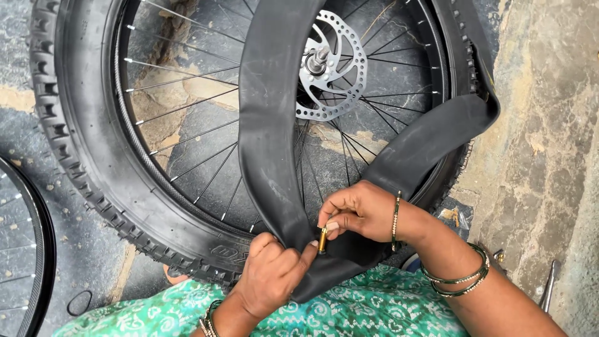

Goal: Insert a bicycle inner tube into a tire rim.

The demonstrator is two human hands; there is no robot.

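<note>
A bicycle wheel with a knobby black tyre (81, 162), thin spokes and a silver disc rotor (334, 68) lies flat on the ground in front of me. A limp black inner tube (268, 125) is draped across it and loops back toward my lap. My left hand (271, 274) pinches the tube's near fold beside the brass valve (322, 240). My right hand (359, 212) grips the valve stem with thumb and fingertips. Bangles circle both wrists.
Part of a second spoked wheel (28, 249) shows at the left edge. A small black rubber ring (79, 302) lies on the cracked ground near it. A rough stone slab (549, 143) rises on the right, with a metal tool (549, 287) at its foot.
</note>
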